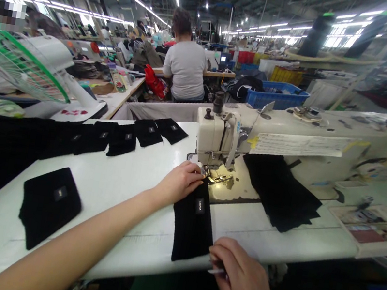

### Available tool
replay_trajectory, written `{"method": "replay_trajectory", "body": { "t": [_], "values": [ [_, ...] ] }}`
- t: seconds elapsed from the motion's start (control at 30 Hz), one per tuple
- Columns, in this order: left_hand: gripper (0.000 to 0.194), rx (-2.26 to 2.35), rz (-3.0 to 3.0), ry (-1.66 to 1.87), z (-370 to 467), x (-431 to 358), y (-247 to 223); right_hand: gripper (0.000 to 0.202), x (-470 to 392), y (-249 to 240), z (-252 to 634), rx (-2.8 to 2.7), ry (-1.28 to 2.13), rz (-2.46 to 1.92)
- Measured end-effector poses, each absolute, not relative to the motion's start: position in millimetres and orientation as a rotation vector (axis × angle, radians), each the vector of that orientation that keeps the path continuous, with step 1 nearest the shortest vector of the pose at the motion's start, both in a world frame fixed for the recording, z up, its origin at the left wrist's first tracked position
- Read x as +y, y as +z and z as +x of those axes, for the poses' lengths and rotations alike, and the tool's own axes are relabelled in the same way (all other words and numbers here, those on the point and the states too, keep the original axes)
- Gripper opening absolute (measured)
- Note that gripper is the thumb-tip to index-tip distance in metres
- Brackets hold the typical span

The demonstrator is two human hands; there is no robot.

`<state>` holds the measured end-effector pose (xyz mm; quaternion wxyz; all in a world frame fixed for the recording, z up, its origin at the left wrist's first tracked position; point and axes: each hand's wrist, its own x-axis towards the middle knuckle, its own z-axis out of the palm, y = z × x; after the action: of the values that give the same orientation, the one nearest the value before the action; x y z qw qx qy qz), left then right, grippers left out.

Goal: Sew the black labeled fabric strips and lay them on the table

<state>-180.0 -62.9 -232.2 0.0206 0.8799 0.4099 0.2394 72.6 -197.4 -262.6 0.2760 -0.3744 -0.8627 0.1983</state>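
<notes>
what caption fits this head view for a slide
Left hand and right hand press a black rectangular labelled fabric piece flat at the cream industrial sewing machine.

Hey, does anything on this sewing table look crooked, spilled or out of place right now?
Nothing stands out. The black fabric piece lies flat under the sewing machine, with the left hand on its top corner and the right hand at its lower edge. Finished pieces sit in an overlapping row.

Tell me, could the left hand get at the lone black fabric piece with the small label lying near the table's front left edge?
Probably yes. The left hand rests on the black labelled fabric strip at the sewing machine; only bare white table lies between it and the lone black fabric piece.
</notes>
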Motion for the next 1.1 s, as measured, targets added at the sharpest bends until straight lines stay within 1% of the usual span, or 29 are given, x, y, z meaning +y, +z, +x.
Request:
{"method": "replay_trajectory", "body": {
  "t": [0.27,0.87,1.1],
  "values": [
    [0.019,1.185,2.692,0.806,-181.2,-63.3,-231.8,0.029,-197.1,-266.4,70.6,-2.316,0.566,-1.008],
    [0.022,1.236,2.713,0.736,-181.1,-64.1,-231.0,0.032,-193.1,-263.8,68.5,-2.285,0.54,-0.999],
    [0.023,1.256,2.747,0.671,-182.6,-62.0,-229.0,0.032,-191.5,-255.2,65.8,-2.294,0.505,-1.011]
  ]
}}
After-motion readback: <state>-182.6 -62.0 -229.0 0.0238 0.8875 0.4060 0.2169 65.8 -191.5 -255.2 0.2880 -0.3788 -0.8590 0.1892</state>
